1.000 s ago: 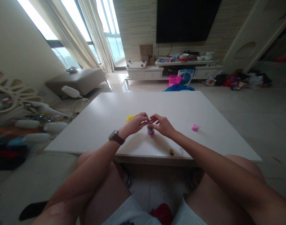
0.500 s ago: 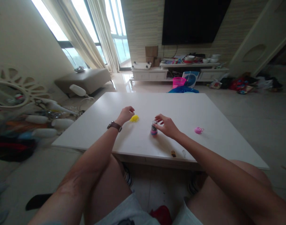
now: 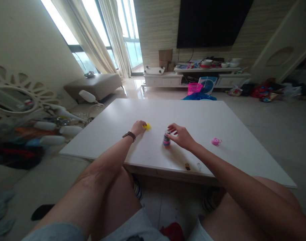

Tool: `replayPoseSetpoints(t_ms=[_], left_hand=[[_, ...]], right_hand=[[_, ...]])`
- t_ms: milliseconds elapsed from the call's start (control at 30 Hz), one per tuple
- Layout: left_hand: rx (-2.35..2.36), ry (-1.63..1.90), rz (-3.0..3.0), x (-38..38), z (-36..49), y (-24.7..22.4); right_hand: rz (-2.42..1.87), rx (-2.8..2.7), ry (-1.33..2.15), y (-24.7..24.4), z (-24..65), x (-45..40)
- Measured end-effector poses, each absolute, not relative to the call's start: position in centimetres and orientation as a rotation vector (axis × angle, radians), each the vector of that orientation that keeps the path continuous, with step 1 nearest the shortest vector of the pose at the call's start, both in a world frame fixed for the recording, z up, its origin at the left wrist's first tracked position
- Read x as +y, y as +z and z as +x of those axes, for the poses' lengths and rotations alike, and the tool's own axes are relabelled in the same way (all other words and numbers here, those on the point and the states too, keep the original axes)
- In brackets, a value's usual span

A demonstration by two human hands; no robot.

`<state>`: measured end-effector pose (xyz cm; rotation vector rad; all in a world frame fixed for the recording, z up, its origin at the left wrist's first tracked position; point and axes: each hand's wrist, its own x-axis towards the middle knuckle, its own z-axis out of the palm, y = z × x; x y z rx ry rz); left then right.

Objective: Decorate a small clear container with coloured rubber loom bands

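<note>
My left hand [image 3: 140,127], with a dark-strapped watch on its wrist, has its fingertips closed on the near side of a small yellow object [image 3: 148,127] on the white table [image 3: 133,110]. Its kind is too small to make out. To the right stands a small clear jar [image 3: 166,140] with pink and blue contents, upright on the table. My right hand [image 3: 178,134] is at its top, thumb in front and curved fingers behind the rim. A pink object with a loop [image 3: 215,141] lies farther right.
Near the table's front edge lie a small brown-and-yellow piece [image 3: 187,166] and a clear piece [image 3: 199,166]. Beyond the table are a pink basket [image 3: 194,88] and a low TV cabinet [image 3: 163,80]. A lamp with several white shades [image 3: 87,96] stands left.
My left hand has come down and its fingers have closed on the yellow object. My right hand stays at the jar. The view has shifted slightly.
</note>
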<state>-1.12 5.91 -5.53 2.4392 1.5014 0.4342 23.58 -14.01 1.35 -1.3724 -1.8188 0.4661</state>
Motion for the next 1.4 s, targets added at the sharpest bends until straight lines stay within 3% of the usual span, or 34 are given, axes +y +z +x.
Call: replayPoseSetpoints(t_ms=[900,1400], left_hand=[[1.09,0.81,1.763,3.4,1.6,-0.7],[0.697,0.618,2.165,-3.0,4.7,0.9]], right_hand=[[-1.328,-1.856,0.466,-1.8,22.2,-13.9],[-1.625,-1.878,0.205,-0.6,22.9,-13.5]])
